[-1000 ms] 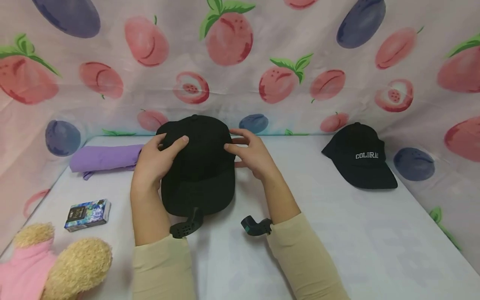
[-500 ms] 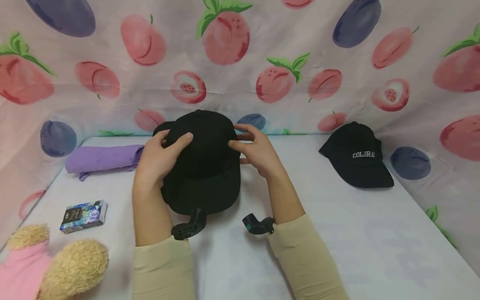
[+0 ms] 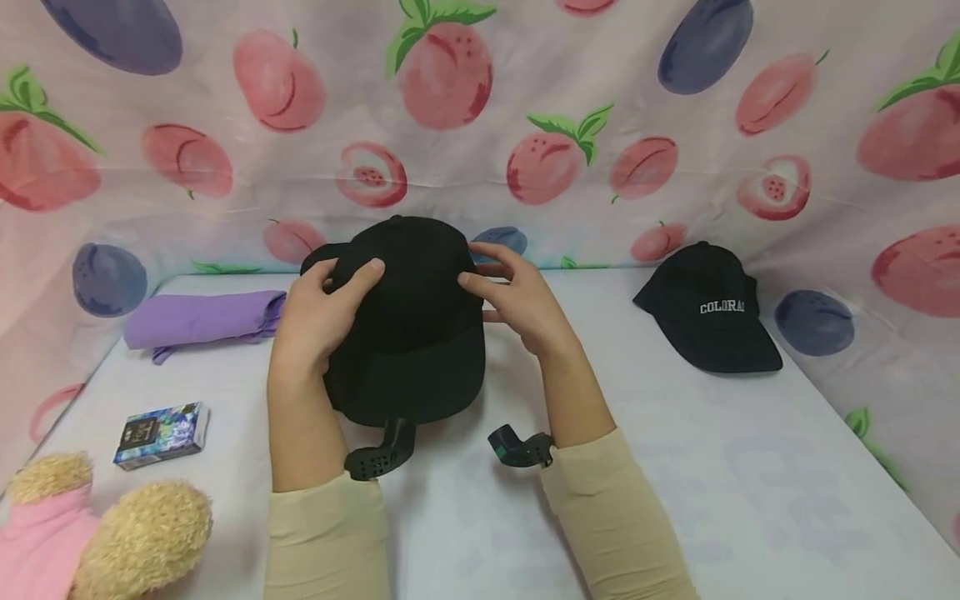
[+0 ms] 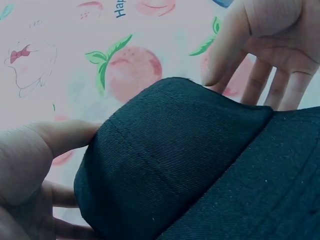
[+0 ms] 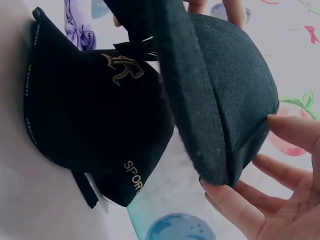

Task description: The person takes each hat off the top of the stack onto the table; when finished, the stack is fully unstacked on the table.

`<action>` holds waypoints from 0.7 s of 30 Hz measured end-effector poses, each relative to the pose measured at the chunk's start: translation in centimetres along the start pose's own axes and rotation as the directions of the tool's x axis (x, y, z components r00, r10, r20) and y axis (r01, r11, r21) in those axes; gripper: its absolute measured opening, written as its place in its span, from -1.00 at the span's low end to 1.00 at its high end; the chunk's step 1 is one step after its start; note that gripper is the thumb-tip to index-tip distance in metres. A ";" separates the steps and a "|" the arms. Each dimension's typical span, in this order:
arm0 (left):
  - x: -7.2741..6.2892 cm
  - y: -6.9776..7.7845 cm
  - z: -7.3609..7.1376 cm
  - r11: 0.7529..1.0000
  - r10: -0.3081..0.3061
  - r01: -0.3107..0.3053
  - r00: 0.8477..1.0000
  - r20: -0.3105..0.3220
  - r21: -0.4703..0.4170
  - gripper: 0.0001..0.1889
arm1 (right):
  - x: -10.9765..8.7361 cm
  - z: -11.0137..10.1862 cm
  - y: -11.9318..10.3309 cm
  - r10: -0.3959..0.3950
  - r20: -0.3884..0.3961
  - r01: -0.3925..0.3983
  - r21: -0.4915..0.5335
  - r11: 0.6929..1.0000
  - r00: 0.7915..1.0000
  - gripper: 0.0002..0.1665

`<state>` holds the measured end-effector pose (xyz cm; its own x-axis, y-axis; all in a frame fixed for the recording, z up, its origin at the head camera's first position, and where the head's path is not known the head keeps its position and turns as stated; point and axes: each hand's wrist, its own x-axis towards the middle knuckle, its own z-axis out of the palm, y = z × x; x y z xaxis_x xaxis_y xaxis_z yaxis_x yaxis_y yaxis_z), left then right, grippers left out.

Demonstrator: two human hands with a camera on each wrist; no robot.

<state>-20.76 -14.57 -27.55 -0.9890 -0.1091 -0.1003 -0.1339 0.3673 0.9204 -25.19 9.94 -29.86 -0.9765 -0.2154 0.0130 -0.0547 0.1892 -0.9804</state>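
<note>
Both hands hold a plain black cap (image 3: 416, 317) by the sides of its crown, brim downward and toward me. My left hand (image 3: 309, 321) has its thumb on the front of the crown; its other fingers are mostly hidden behind. At the opposite side, the thumb and fingertips of my right hand (image 3: 528, 307) pinch the crown's edge. The left wrist view shows the smooth crown (image 4: 150, 145) between the two hands. Beyond the held cap, the right wrist view reveals a second black cap (image 5: 95, 110) with a gold R emblem and "SPORT" lettering, largely hidden in the head view.
A black cap with white lettering (image 3: 708, 308) lies at the back right of the white table (image 3: 720, 500). On the left are a rolled purple cloth (image 3: 202, 321), a small blue patterned box (image 3: 161, 435) and a plush toy (image 3: 146, 533). Fruit-printed fabric (image 3: 442, 167) hangs behind.
Both hands have shifted slightly up and to the right with the held cap, and more black fabric shows behind its left side. The head view has turned slightly right.
</note>
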 end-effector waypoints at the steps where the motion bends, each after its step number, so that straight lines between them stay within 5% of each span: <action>1: 0.0 0.0 0.0 1.000 0.001 -0.001 1.000 -0.004 0.006 -0.06 | 0.0 0.0 0.0 -0.001 0.004 0.001 -0.002 1.000 1.000 -0.33; 21: 0.3 0.4 1.0 1.000 0.000 0.000 1.000 0.010 0.001 -0.08 | -0.6 -0.9 0.0 0.019 0.000 -0.019 -0.058 0.998 1.000 -0.26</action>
<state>-21.14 -13.52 -27.63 -0.9895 -0.0996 -0.1043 -0.1340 0.3680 0.9201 -24.79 10.91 -29.70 -0.9774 -0.2115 -0.0057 -0.0481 0.2482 -0.9675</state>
